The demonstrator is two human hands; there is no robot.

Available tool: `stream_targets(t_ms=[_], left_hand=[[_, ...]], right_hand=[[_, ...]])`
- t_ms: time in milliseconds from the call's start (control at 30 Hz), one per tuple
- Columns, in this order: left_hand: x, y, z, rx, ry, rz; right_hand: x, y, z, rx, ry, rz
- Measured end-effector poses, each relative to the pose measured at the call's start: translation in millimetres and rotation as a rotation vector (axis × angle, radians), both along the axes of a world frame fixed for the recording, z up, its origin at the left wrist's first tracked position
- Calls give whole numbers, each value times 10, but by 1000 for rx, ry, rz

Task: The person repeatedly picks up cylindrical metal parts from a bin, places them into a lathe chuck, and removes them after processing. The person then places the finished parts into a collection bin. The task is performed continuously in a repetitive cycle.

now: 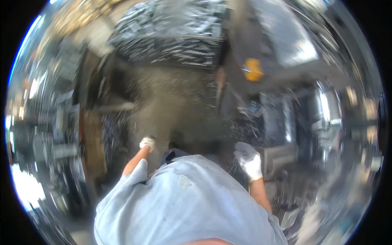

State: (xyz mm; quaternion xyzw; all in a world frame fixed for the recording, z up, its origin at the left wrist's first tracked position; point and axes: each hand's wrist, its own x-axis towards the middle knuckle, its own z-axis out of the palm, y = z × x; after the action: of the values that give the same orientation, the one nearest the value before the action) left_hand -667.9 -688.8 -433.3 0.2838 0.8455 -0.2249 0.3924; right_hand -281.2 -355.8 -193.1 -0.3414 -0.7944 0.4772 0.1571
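Observation:
Motion blur covers most of the picture. My left hand (pixel 148 143), in a white glove, hangs low beside my body over the brown floor. Its fingers are small and smeared, and anything in it cannot be made out. My right hand (pixel 248 159) is out to the right in a white glove with dark grey fingers. Those fingers look loosely stretched, and I see nothing held in them. A grey box-like edge (pixel 279 157) is nearest to it; whether they touch is unclear.
Ahead stands a large dark bin (pixel 171 51) heaped with grey metal pieces (pixel 175 18). A yellow object (pixel 253 69) is on a dark grey surface (pixel 281 79) at the far right. A shiny cylinder (pixel 326 106) stands to the right, a brown board (pixel 94 143) to the left.

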Motion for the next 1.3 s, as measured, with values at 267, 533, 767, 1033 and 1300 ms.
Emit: stream_targets(t_ms=[267, 533, 767, 1033, 1300], left_hand=[[872, -4303, -439, 495, 400, 1727], [2879, -4496, -1118, 140, 417, 1218], [3254, -4730, -28, -490, 1001, 2248], [3029, -5017, 1345, -7, 2173, 2181], [3423, -5326, 1482, 1452, 1856, 2603]], right_hand=[[-2476, -1108, -101, 44, -60, 487], [-4084, -2486, -74, 230, -56, 1059], [-5088, -3263, 142, 197, -12, 1272], [-6509, -4611, 1007, -47, 110, 1561], [-7407, -6412, 2119, -133, 702, 2278]])
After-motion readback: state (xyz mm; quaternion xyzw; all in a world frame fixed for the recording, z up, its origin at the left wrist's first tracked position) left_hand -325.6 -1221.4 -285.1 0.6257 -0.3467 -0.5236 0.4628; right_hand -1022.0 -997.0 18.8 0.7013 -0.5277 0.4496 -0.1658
